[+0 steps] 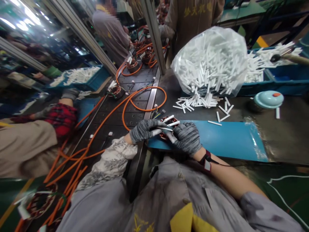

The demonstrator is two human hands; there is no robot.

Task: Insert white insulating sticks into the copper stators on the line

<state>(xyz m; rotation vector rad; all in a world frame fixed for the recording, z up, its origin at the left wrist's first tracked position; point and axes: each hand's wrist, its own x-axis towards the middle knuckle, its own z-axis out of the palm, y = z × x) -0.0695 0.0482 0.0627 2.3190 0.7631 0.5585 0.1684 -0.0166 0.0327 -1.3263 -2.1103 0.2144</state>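
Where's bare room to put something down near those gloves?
On the blue mat, between the right hand and the shiny tape. It's crowded beyond, where white sticks lie by the plastic bag, and leftward, where orange cables loop.

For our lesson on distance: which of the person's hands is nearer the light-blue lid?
Right. The right hand is left of the light-blue lid and lower in the picture; the left hand is farther left.

Bright lights (31, 14) glow at upper left, metal posts (154, 35) stand, green floor (294, 190) below.
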